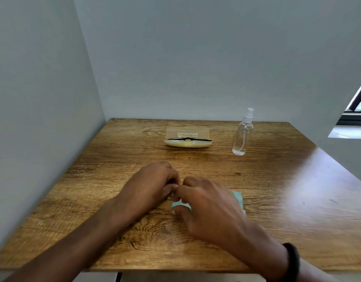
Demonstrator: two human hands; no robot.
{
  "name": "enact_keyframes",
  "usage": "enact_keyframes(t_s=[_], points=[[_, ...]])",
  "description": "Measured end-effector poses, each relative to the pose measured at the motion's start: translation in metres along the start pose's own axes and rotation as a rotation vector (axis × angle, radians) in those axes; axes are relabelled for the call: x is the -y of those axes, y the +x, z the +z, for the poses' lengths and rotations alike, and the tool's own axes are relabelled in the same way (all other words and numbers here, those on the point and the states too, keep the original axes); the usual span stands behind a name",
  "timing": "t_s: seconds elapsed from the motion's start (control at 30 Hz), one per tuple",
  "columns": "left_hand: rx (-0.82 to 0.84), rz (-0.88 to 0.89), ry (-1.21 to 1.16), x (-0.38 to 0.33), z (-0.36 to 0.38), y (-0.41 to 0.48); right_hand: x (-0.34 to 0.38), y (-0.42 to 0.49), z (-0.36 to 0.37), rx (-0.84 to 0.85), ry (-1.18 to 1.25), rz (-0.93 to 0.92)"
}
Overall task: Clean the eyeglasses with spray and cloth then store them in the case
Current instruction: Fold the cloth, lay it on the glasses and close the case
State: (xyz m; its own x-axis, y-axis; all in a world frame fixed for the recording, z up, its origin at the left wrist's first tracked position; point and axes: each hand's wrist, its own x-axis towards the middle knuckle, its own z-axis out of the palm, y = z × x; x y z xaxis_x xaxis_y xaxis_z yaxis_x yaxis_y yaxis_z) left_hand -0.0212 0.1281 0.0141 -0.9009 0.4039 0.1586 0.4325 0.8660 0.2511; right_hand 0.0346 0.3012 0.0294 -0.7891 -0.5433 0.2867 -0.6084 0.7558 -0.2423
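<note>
Black-framed eyeglasses (188, 139) lie folded in the open cream case (187, 143) at the back middle of the table, its clear lid (187, 132) tipped back. A clear spray bottle (242, 133) with a white nozzle stands upright to the right of the case. A small teal cloth (180, 204) lies flat near the table's middle, mostly hidden under my right hand (212, 208). My right fingers pinch the cloth's left edge. My left hand (153, 184) rests beside it, fingers curled and touching the same edge; whether it grips the cloth is unclear.
The wooden table (277, 190) stands in a corner with grey walls at the left and back. A window edge (358, 110) shows at the far right. A black band (291, 261) is on my right wrist.
</note>
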Motion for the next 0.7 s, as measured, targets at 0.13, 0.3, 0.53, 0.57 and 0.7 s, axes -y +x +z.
enact_keyframes(t_s=[0.13, 0.3, 0.53, 0.57, 0.7], points=[[0.104, 0.040, 0.102, -0.004, 0.000, 0.005, 0.012, 0.005, 0.007, 0.035, -0.102, -0.026], [0.137, 0.065, 0.149, -0.005, -0.003, 0.005, 0.016, 0.004, 0.007, 0.063, -0.136, 0.010], [0.142, -0.047, 0.037, -0.005, -0.026, 0.007, 0.019, 0.000, 0.006, 0.022, -0.051, 0.121], [0.141, -0.061, -0.003, -0.004, -0.027, 0.007, 0.018, -0.001, 0.008, 0.016, -0.031, 0.146], [0.136, -0.144, -0.169, -0.003, -0.029, 0.010, 0.013, -0.002, 0.012, -0.050, 0.102, 0.292]])
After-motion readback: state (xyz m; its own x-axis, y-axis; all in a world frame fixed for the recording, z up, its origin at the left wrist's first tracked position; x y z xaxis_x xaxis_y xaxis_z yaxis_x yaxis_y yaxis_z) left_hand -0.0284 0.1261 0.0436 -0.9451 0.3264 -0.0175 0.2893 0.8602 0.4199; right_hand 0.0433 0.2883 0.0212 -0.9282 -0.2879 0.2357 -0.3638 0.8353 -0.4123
